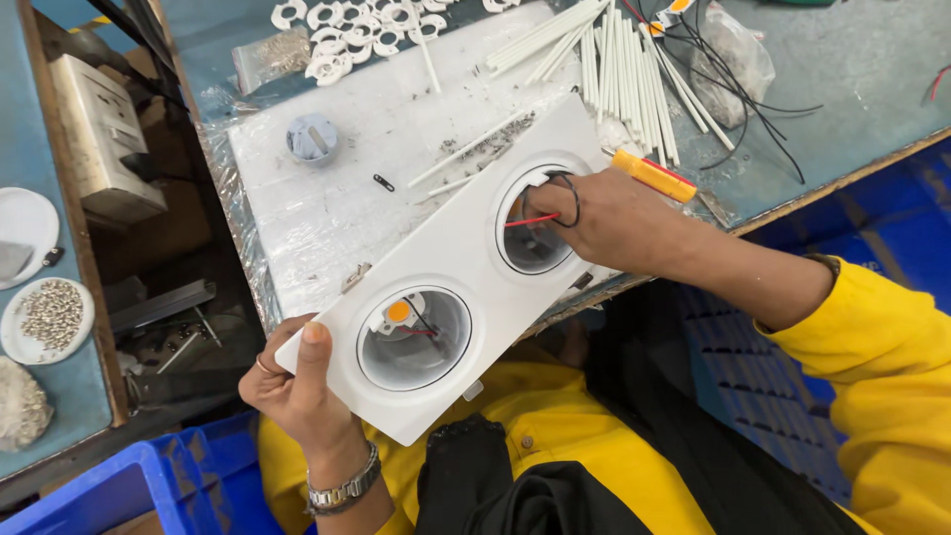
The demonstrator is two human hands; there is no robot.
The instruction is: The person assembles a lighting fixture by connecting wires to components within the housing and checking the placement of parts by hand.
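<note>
A white rectangular double downlight housing (pixel 451 263) lies tilted over the front edge of the bench, with two round openings. The near opening (pixel 414 337) shows a lamp with a small orange chip. My left hand (pixel 297 381) grips the housing's near left corner, thumb on top. My right hand (pixel 619 218) rests at the far opening (pixel 535 223), fingers pinching red and black wires (pixel 540 203) that loop into it. A yellow-handled screwdriver (pixel 654 176) lies under or in that same hand.
A white foam sheet (pixel 337 198) covers the bench. Several thin white sleeves (pixel 614 69) and white plastic rings (pixel 357 30) lie at the back. A small round grey part (pixel 312 137) sits on the sheet. Dishes of small metal parts (pixel 50 315) stand left; blue crates (pixel 149 490) below.
</note>
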